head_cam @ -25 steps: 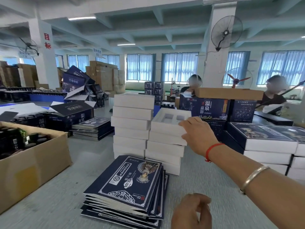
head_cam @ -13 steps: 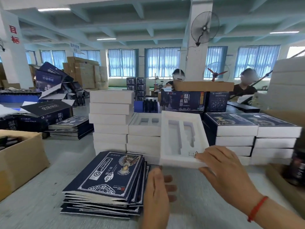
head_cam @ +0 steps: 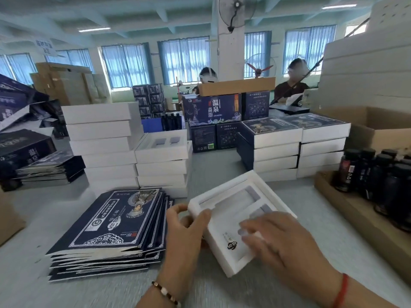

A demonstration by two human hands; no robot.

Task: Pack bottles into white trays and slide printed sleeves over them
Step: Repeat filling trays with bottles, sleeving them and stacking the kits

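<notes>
A white foam tray point(head_cam: 231, 201) with empty bottle-shaped cut-outs lies on the grey table in front of me. My left hand point(head_cam: 185, 230) grips its near-left corner. My right hand point(head_cam: 278, 243) rests flat on its right half, fingers blurred. A stack of flat dark-blue printed sleeves point(head_cam: 111, 221) lies just left of the tray. Dark bottles point(head_cam: 375, 174) stand in a cardboard box at the right. Two stacks of white trays point(head_cam: 164, 156) stand behind the sleeves.
Finished sleeved boxes point(head_cam: 273, 138) are stacked at the back right. A low cardboard box point(head_cam: 347, 205) holds the bottles along the right edge. Printed cartons point(head_cam: 211, 110) and two seated persons are beyond the table. More flat sleeves point(head_cam: 49, 167) lie at the left.
My right hand took the top tray off the stack and brought it down onto the table in front of me. My left hand came up and gripped its corner.
</notes>
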